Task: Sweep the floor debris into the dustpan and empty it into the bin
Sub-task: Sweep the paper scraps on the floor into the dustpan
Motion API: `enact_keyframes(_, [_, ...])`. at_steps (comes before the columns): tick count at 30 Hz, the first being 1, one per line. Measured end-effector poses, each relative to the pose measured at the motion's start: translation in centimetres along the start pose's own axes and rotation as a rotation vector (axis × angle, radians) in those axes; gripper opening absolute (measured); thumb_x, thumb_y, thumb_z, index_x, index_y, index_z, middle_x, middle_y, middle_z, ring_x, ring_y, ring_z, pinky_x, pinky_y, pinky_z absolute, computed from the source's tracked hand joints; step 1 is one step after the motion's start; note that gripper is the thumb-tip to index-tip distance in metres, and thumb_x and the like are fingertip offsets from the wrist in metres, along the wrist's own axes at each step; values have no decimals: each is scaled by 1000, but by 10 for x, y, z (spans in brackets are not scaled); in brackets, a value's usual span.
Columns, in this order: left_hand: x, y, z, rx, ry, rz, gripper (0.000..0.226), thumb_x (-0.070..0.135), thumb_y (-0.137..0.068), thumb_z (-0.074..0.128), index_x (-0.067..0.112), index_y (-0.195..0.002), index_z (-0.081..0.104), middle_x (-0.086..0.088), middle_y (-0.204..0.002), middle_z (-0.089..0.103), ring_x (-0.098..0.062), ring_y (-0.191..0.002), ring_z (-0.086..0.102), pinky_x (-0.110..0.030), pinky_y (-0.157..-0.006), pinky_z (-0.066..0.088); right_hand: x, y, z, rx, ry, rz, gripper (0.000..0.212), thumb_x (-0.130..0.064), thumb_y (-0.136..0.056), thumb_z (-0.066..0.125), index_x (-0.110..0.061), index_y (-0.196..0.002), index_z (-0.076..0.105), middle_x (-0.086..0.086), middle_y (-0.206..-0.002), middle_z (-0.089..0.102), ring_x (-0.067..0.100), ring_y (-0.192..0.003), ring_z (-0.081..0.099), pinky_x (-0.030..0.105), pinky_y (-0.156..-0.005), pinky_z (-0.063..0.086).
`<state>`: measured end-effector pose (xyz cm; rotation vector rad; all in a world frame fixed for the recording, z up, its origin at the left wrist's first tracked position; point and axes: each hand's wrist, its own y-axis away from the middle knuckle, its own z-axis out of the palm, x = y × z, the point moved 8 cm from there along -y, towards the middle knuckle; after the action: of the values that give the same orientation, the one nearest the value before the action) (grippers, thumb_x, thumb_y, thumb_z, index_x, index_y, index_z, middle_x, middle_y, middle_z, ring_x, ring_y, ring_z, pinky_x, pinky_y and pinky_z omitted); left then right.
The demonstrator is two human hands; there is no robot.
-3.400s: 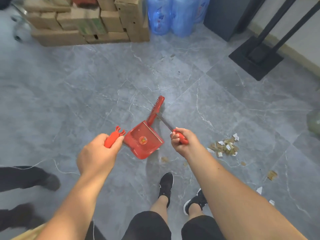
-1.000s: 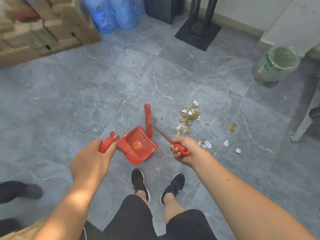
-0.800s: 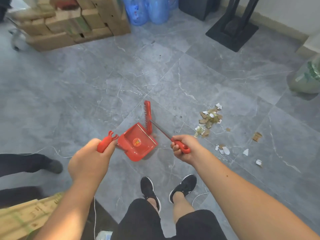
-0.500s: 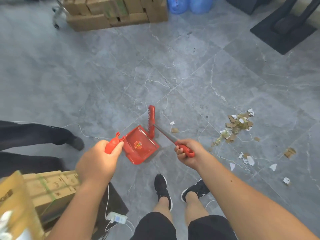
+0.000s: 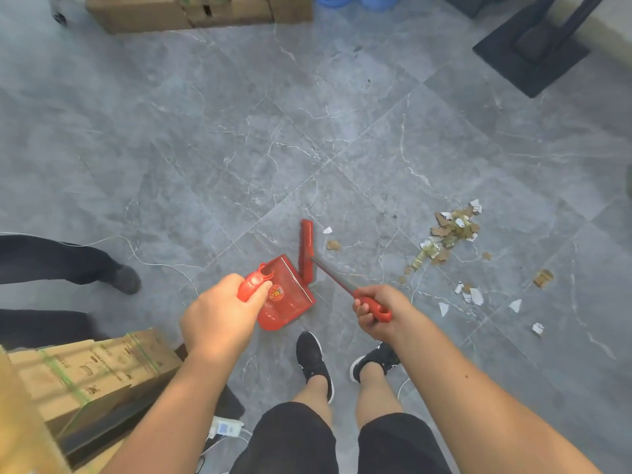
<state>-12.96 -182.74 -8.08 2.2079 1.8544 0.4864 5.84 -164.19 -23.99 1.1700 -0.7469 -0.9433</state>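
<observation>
My left hand [image 5: 219, 319] is gripping the light, stiff dustpan [image 5: 285, 295] by its handle; my right hand [image 5: 376, 311] is closing round the brush [image 5: 306, 249] grip. Debris [image 5: 448, 234], papery and light, is lying on the floor to the right.

Grey marble-tile floor [image 5: 239, 138] carries scattered debris [image 5: 451, 230], cardboard boxes [image 5: 191, 8], a black stand base [image 5: 530, 53].

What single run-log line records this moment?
left hand: holds dustpan | right hand: holds brush | debris: unswept
</observation>
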Motion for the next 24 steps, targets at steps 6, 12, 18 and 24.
enact_keyframes(6, [59, 7, 28, -96, -36, 203, 57, 76, -87, 46, 21, -72, 49, 3, -69, 58, -30, -80, 62, -35, -64, 39, 20, 19, -73, 96, -107, -68, 6, -7, -95, 52, -6, -90, 49, 10, -58, 51, 8, -31, 42, 11, -31, 25])
enact_keyframes(12, [126, 43, 52, -74, -45, 392, 53, 76, -86, 51, 24, -78, 59, -1, -77, 69, -32, -83, 67, -34, -63, 40, 25, 43, -160, 131, -192, -119, 4, -6, -94, 53, -6, -92, 50, 10, -60, 50, 8, -31, 41, 13, -28, 25])
enact_keyframes(18, [197, 102, 89, -119, -98, 491, 50, 76, -88, 48, 27, -80, 54, 1, -83, 71, -30, -87, 68, -34, -64, 40, 14, 74, -243, 141, -205, -134, 5, -6, -95, 54, -5, -96, 49, 11, -60, 50, 9, -30, 41, 13, -28, 26])
enact_keyframes(24, [271, 160, 113, -116, -93, 544, 53, 77, -87, 47, 25, -79, 57, 3, -80, 67, -28, -84, 66, -35, -63, 40, -1, 113, -336, 236, -161, -189, 6, -4, -92, 57, -2, -94, 52, 13, -64, 52, 11, -31, 43, 14, -30, 30])
